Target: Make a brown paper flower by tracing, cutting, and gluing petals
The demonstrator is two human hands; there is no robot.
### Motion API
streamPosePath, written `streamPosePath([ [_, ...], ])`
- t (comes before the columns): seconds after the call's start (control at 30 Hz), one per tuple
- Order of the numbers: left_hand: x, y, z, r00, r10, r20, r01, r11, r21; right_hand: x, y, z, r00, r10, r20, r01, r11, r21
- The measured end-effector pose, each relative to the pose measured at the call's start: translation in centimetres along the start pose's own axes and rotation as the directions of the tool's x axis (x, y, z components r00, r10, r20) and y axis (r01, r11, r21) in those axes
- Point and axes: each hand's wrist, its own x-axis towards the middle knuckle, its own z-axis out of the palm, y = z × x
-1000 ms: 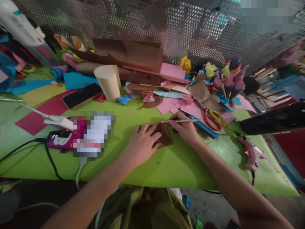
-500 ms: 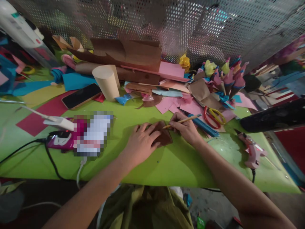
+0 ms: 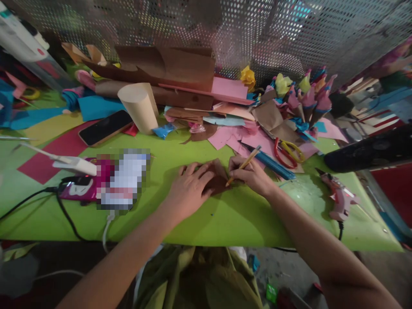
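Note:
My left hand (image 3: 190, 189) lies flat with fingers spread, pressing a small brown piece of paper (image 3: 220, 178) onto the green table (image 3: 180, 229). In my right hand (image 3: 249, 175) is a pencil (image 3: 244, 165), pinched between thumb and fingers. Its tip rests at the right edge of the brown paper. The paper is partly covered by my left fingers. Just beyond my right hand lie a blue utility knife (image 3: 270, 162) and scissors (image 3: 287, 153) with red and yellow handles.
A pink glue gun (image 3: 341, 199) lies at the right near a dark cylinder (image 3: 370, 152). On the left are a power strip (image 3: 82, 186), a blurred-out phone (image 3: 124, 180) and a dark phone (image 3: 104, 127). A cream paper roll (image 3: 140, 107) and brown sheets (image 3: 167, 64) line the back.
The pencil tip has moved down along the brown paper's right edge, and the pencil stands steeper. My left hand stays on the paper. The whole view has shifted slightly.

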Motion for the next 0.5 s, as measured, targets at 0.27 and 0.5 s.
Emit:
streamPosePath([
  [0.27,0.1,-0.2,-0.1,1.0,0.013,0.003,-0.013,1.0,-0.019,-0.1,-0.1,-0.6,0.996,0.023,0.082,-0.021,1.0,-0.017],
  [0.5,-0.4,-0.5,-2.4,0.977,0.027,-0.211,-0.049,0.994,-0.099,-1.0,-2.4,-2.7,0.972,-0.224,-0.072,0.232,0.963,0.139],
])
